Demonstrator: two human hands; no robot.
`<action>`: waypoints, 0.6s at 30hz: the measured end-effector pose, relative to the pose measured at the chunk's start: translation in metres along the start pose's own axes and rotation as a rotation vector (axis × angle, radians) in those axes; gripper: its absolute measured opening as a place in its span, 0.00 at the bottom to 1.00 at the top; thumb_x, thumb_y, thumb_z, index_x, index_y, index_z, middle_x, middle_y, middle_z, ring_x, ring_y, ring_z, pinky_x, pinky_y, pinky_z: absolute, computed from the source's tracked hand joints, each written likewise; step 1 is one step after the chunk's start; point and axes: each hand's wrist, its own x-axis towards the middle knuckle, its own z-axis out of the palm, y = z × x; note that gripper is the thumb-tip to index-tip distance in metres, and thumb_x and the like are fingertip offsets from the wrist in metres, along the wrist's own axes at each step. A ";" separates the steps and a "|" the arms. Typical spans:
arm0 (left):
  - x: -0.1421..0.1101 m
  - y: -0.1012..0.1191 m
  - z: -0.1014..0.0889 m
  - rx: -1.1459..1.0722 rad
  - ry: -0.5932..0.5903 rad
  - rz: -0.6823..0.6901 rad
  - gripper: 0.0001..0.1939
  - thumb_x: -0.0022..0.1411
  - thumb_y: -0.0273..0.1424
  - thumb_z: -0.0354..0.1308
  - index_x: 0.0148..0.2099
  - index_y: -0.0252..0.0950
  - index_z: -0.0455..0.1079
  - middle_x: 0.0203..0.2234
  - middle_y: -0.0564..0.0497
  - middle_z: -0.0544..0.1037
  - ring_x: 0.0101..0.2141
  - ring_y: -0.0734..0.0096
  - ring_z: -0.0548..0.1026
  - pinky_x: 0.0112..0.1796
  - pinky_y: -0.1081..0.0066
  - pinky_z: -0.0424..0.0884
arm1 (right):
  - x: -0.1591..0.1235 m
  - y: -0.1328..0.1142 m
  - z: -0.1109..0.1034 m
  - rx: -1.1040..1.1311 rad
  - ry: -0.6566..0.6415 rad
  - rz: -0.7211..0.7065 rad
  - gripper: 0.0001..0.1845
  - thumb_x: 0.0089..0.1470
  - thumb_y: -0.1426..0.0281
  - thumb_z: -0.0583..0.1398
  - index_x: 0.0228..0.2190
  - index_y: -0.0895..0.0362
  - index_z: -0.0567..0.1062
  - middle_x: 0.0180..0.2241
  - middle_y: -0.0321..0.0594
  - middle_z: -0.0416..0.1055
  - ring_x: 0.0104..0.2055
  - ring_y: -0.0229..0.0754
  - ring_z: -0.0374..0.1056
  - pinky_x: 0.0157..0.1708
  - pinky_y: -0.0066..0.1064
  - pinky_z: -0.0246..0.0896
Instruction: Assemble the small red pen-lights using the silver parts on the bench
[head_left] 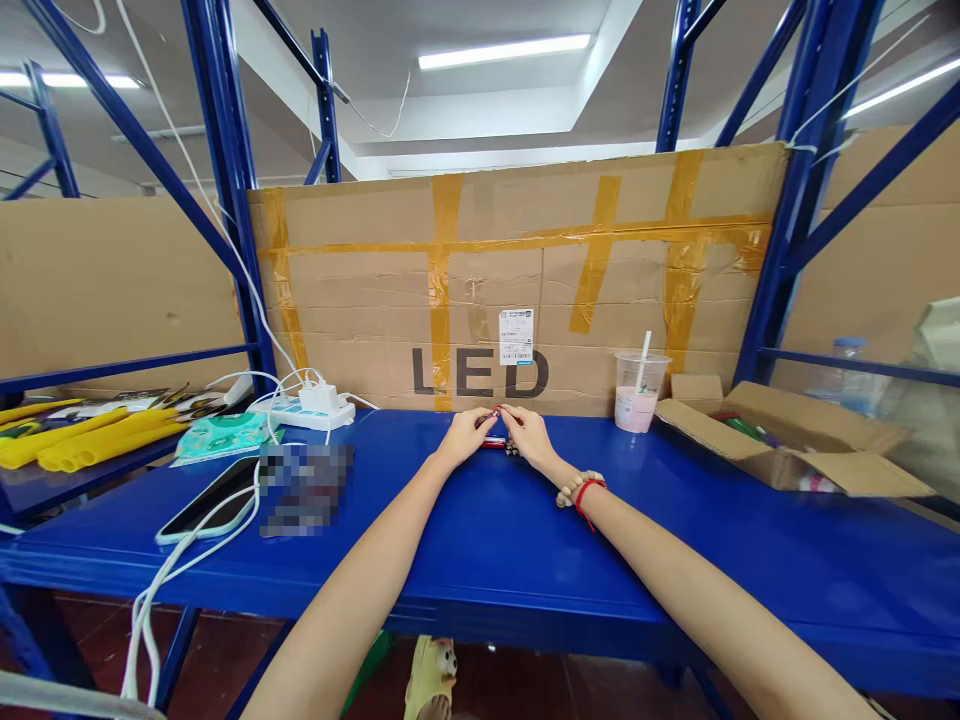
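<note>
Head view: handwork underway, how much remains unclear.
Left hand [465, 437] and right hand [528, 434] pinch a small red piece [496, 411]; red bar [493, 443] lies below.

Left hand [466, 437], right hand [531, 438] pinching small red item [496, 410] over blue shelf [495, 540]; cup [634, 408] at right.

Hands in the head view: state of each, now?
Left hand: closed, pinching a small red item, too small to identify.
Right hand: closed, apparently pinching the same item.
</note>
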 end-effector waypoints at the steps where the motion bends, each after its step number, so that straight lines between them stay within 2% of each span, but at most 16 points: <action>1: 0.000 0.001 0.000 0.010 0.001 -0.013 0.13 0.60 0.33 0.50 0.42 0.33 0.72 0.22 0.52 0.73 0.23 0.74 0.66 0.29 0.75 0.62 | 0.000 0.000 0.000 0.002 0.011 0.003 0.20 0.54 0.63 0.48 0.36 0.60 0.76 0.25 0.41 0.70 0.26 0.40 0.63 0.28 0.30 0.58; 4: 0.000 0.003 0.003 0.063 -0.022 -0.039 0.13 0.59 0.33 0.50 0.41 0.32 0.72 0.23 0.52 0.74 0.24 0.74 0.67 0.29 0.75 0.64 | 0.000 -0.002 0.000 0.003 0.039 0.008 0.19 0.54 0.64 0.50 0.35 0.60 0.76 0.27 0.42 0.72 0.29 0.41 0.65 0.31 0.30 0.59; 8: -0.004 0.011 0.011 0.161 -0.159 0.045 0.11 0.58 0.30 0.50 0.40 0.36 0.72 0.34 0.51 0.76 0.33 0.71 0.72 0.35 0.75 0.66 | 0.003 -0.003 -0.005 -0.005 0.075 0.030 0.22 0.55 0.62 0.47 0.37 0.60 0.76 0.27 0.42 0.72 0.28 0.40 0.65 0.29 0.29 0.60; 12: -0.006 0.021 0.009 0.198 -0.072 -0.008 0.12 0.60 0.32 0.49 0.44 0.38 0.69 0.36 0.51 0.76 0.35 0.71 0.72 0.35 0.74 0.66 | 0.007 0.006 -0.017 -0.041 0.068 0.070 0.22 0.55 0.61 0.47 0.38 0.58 0.76 0.26 0.40 0.72 0.27 0.39 0.65 0.28 0.29 0.60; 18: -0.009 0.025 -0.006 0.324 0.019 -0.178 0.11 0.61 0.35 0.48 0.44 0.41 0.67 0.35 0.53 0.75 0.37 0.69 0.72 0.34 0.74 0.64 | 0.009 0.027 -0.037 -0.133 -0.035 0.162 0.21 0.52 0.57 0.51 0.31 0.58 0.77 0.22 0.35 0.70 0.25 0.38 0.64 0.27 0.27 0.58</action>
